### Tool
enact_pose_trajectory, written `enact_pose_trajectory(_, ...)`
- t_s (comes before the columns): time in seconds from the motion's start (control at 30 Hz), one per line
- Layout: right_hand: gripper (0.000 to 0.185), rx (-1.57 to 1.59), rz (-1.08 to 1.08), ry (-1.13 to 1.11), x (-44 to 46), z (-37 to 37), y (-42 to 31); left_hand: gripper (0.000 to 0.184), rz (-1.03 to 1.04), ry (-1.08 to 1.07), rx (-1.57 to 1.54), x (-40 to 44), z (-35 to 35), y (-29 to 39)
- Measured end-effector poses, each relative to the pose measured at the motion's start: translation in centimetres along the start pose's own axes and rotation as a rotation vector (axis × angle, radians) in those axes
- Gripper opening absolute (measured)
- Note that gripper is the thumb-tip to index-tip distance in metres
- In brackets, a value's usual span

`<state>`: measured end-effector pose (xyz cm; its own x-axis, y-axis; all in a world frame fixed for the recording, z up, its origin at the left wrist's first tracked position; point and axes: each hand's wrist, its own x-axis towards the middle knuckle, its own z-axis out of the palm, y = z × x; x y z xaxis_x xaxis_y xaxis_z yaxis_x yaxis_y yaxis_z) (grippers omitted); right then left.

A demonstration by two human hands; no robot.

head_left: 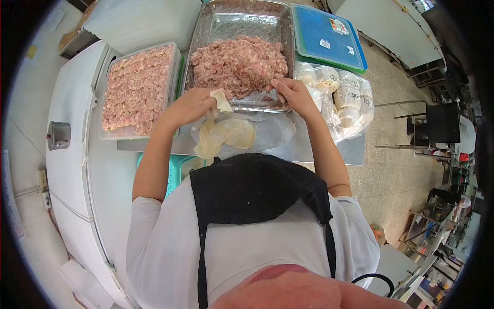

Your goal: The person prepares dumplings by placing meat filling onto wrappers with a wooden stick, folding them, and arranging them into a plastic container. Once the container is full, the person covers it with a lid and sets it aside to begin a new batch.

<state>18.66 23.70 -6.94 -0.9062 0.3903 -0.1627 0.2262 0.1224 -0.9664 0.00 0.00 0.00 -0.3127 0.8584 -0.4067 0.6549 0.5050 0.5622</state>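
My left hand (pixel 194 104) pinches a thin, pale dumpling wrapper (pixel 221 101) at the near left corner of a metal tray (pixel 237 24). A large heap of minced meat (pixel 234 61) fills the near part of that tray. At the heap's right edge is my right hand (pixel 294 95), its fingers closed; what they hold, if anything, is too hard to make out. Several more round wrappers (pixel 239 135) lie overlapping on clear plastic (pixel 280 129) between my body and the tray.
Left of the tray, a clear container (pixel 138 90) holds rows of meat-filled pieces. Blue and green lids (pixel 321 36) lie at the right, above a plastic bag (pixel 350 100) of wrapped packs. A white freezer (pixel 67 154) stands on the left.
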Motion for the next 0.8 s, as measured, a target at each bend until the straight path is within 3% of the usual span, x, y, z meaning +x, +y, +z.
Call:
enact_pose_trajectory(0.1, 0.032, 0.035, -0.017, 0.013, 0.0, -1.4, -1.1, 0.039, 0.302, 0.068, -0.273, 2.0, 0.5, -0.8)
enact_pose_trajectory(0.17, 0.033, 0.127, -0.009, 0.003, -0.4, -0.4, -1.0, 0.040, 0.195, 0.459, 0.284, 2.2, 1.5, -2.6)
enact_pose_trajectory(0.2, 0.033, 0.131, -0.016, -0.001, 0.1, -0.1, -0.7, 0.040, 0.191, 0.463, 0.291, 1.8, 1.0, -2.4)
enact_pose_trajectory(0.27, 0.032, 0.128, -0.023, 0.016, 0.5, 0.2, 0.3, 0.042, 0.180, 0.269, -0.341, 1.2, 0.8, -1.4)
enact_pose_trajectory(0.4, 0.029, 0.104, 0.020, -0.057, 0.6, 1.0, -0.4, 0.046, 0.097, 0.162, -0.656, 3.0, 3.2, -3.4)
enact_pose_trajectory(0.5, 0.030, 0.053, -0.150, -0.013, 1.3, 3.3, 0.0, 0.042, 0.162, 0.257, -0.725, 4.2, 4.5, -3.2)
enact_pose_trajectory(0.57, 0.045, -0.041, -0.267, -0.015, 1.3, 4.8, -0.7, 0.040, -0.101, 0.148, -1.363, 4.1, 4.8, -0.5)
enact_pose_trajectory(0.6, 0.053, 0.064, -0.301, -0.019, 1.7, 5.8, -0.5, 0.040, -0.099, 0.146, -1.364, 4.2, 5.2, -0.3)
enact_pose_trajectory(0.67, 0.054, 0.005, -0.293, -0.013, 2.0, 6.4, -0.7, 0.036, -0.043, 0.439, -0.646, 4.5, 6.1, -0.5)
enact_pose_trajectory(0.8, 0.050, -0.065, -0.264, -0.035, 2.0, 6.5, -1.4, 0.035, 0.145, 0.326, -0.488, 4.4, 5.2, -1.2)
